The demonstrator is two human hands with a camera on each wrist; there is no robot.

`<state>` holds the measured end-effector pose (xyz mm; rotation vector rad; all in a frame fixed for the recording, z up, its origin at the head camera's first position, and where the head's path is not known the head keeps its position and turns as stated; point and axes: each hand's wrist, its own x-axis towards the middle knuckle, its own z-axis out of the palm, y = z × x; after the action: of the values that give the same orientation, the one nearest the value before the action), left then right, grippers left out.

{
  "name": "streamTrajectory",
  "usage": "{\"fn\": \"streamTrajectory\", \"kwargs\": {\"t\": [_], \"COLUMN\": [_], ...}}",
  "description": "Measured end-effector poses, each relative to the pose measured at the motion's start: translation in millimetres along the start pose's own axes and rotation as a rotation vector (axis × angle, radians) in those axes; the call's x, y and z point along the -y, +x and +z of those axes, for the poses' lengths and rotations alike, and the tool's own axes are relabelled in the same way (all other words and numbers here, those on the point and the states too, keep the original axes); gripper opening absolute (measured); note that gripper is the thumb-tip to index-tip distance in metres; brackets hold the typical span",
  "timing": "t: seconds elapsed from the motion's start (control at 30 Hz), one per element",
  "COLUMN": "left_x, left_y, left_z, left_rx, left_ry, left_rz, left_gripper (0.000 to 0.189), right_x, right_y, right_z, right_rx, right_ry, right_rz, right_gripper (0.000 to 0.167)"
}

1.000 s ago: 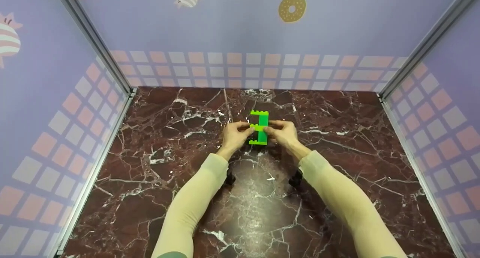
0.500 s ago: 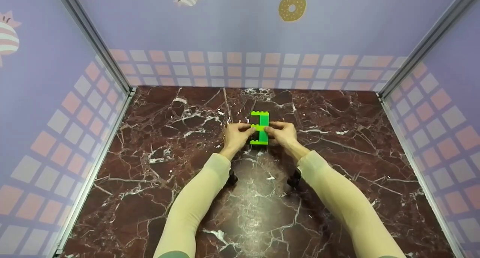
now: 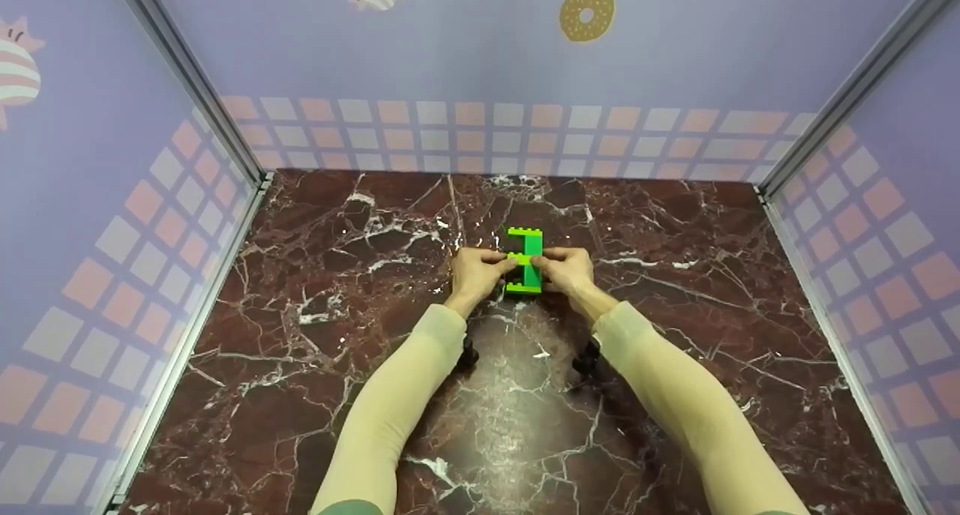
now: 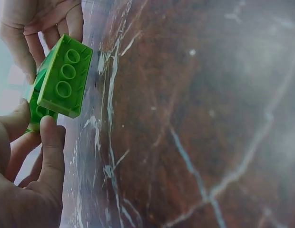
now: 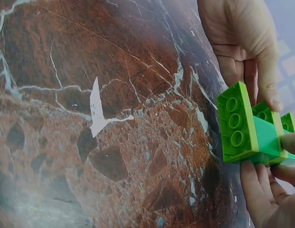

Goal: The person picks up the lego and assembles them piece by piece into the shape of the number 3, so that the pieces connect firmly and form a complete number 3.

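Observation:
An E-shaped building-block assembly (image 3: 532, 272) is held between both hands near the middle of the table. Three lime-green bricks stick out to the left from a darker green spine (image 3: 532, 244). My left hand (image 3: 478, 273) pinches the middle lime brick (image 3: 523, 259) from the left side. From the other side, my right hand (image 3: 570, 273) grips the spine, thumb on its upper face. The left wrist view shows the hollow underside of the near lime brick (image 4: 66, 78), with round tubes inside. In the right wrist view that brick (image 5: 237, 123) faces the camera, and the fingers wrap beneath the assembly.
The tabletop (image 3: 480, 425) is dark red with white marble veining. Purple panels with pink and white squares (image 3: 469, 115) enclose it at the back and both sides, joined by metal corner posts (image 3: 187, 73). Black wrist cameras (image 3: 586, 357) sit under the sleeves.
The block assembly has shifted slightly right and a little toward me. My left hand has moved right with it, while the right hand stays nearly in place. Both keep their hold.

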<state>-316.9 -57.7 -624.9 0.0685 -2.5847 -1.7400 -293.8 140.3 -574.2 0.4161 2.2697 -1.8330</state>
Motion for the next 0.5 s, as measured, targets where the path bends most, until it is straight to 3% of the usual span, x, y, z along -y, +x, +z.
{"fn": "streamTrajectory", "kwargs": {"t": [0.23, 0.5], "left_x": [16.5, 16.4], "left_y": [13.3, 11.6], "left_z": [11.6, 13.7], "left_rx": [-0.057, -0.096], "left_ry": [0.155, 0.155], "left_rz": [0.022, 0.017], "left_gripper": [0.027, 0.025], "right_x": [1, -2], "right_y": [0.0, 0.9], "right_z": [1, 3], "right_rx": [-0.024, -0.042], "right_ry": [-0.018, -0.044], "right_rz": [-0.011, -0.022], "right_gripper": [0.041, 0.037]}}
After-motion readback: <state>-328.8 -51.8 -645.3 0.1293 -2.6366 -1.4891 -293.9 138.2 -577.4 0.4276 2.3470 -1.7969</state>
